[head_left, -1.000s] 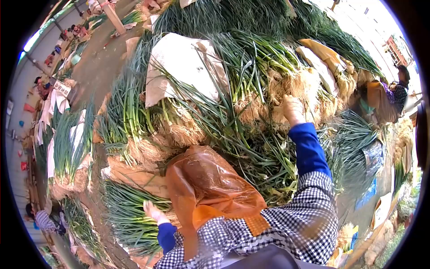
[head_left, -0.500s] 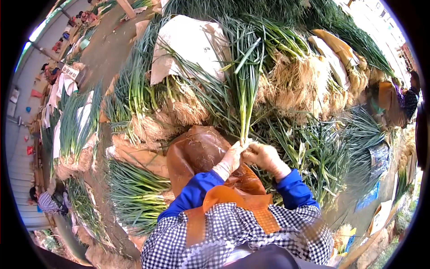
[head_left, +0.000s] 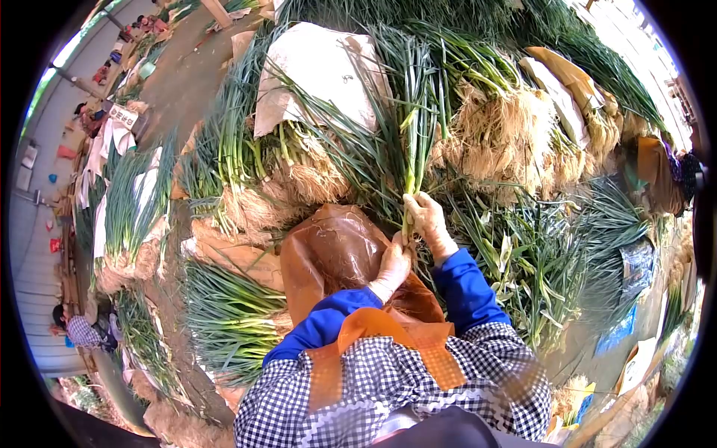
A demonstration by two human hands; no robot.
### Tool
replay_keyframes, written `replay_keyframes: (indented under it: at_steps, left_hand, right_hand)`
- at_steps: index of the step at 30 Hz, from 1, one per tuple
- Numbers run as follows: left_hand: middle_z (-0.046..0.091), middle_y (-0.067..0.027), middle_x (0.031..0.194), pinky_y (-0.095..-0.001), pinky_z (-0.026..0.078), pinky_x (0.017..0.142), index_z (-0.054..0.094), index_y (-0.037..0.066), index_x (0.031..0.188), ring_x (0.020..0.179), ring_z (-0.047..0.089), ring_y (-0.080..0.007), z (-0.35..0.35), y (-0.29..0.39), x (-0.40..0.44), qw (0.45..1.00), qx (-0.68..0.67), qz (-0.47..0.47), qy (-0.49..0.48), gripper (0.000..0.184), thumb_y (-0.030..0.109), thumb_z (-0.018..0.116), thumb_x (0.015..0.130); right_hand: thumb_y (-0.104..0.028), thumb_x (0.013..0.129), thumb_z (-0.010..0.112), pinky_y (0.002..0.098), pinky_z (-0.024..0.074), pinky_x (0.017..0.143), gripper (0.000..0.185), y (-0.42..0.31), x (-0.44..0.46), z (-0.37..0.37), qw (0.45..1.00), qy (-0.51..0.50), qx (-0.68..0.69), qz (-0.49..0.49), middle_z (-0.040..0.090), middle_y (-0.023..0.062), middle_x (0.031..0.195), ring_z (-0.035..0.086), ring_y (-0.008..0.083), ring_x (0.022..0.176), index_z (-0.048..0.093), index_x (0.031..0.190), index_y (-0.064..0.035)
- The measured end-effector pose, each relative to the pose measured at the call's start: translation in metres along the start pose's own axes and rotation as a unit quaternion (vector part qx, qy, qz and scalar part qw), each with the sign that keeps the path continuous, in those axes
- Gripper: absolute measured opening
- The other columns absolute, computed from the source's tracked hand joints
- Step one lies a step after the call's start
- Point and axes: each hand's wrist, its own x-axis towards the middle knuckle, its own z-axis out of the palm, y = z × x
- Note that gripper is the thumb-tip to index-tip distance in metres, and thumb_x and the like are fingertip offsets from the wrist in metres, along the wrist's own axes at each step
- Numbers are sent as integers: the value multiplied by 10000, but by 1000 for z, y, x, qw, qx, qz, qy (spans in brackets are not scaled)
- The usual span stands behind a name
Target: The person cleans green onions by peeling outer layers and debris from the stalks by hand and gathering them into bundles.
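Right hand (head_left: 429, 222) has moved farther out since the earlier frame, its grip closed on slender green-and-white leafy stalks (head_left: 413, 160) pointing lengthwise away, their near end pinched by the left hand (head_left: 392, 266) over the glossy brown apron (head_left: 328, 243).

Both the left hand (head_left: 393, 265) and the right hand (head_left: 431, 222) are bare. Plain, deep-blue sleeves (head_left: 470, 291) cover the forearms, creased near the wrists. Above them comes a checked garment (head_left: 366, 366) in small black and white squares, with wavy white trim (head_left: 340, 420) across the near part of the chest. Over it sits an orange apron (head_left: 340, 243) – glossy, wrinkled and browner at its far end, with pale strands stuck to it. Its two broad straps (head_left: 326, 381) look thin; the checks show through the right one.
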Motion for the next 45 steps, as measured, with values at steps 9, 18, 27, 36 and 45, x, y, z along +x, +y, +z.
replay_keyframes:
  at_steps: [9,18,27,36,45]
  left_hand:
    - [606,-218,876,-406,484,673,501,129,1197,800,601,-369,-28,38,5,994,-73,-85,-18,339,155,524,860]
    - [542,-25,706,-207,377,434,500,47,1118,496,444,-78,-27,-14,26,656,-696,-271,-111,263,218,427,932]
    - [472,4,707,-160,358,393,454,35,1202,511,427,-56,-57,19,19,670,-706,-195,-120,321,120,519,899]
    - [405,47,603,-179,306,365,508,49,1114,434,359,-58,-61,29,4,447,-809,-282,-258,257,189,530,900]
    - [519,-23,958,-197,431,608,433,100,1211,772,498,-80,-13,-21,11,777,-609,-139,-80,317,53,473,900]
  right_hand:
    - [-375,833,580,386,476,488,282,-47,18,-10,852,116,-483,-167,599,80,566,608,294,533,578,732,-112]
    - [-323,814,634,351,467,447,260,-24,-120,-51,858,-290,-297,-301,560,126,563,581,251,478,616,723,-80]
    - [-454,841,548,368,489,628,411,-21,-35,-86,945,-16,-326,-26,638,140,714,629,279,680,656,944,-72]
    - [-321,930,482,181,396,508,239,19,18,21,865,-73,467,166,535,-52,718,482,48,598,587,952,-108]
    - [-302,845,601,266,481,681,279,9,-34,-47,990,49,52,119,665,96,761,610,148,708,661,895,-34]
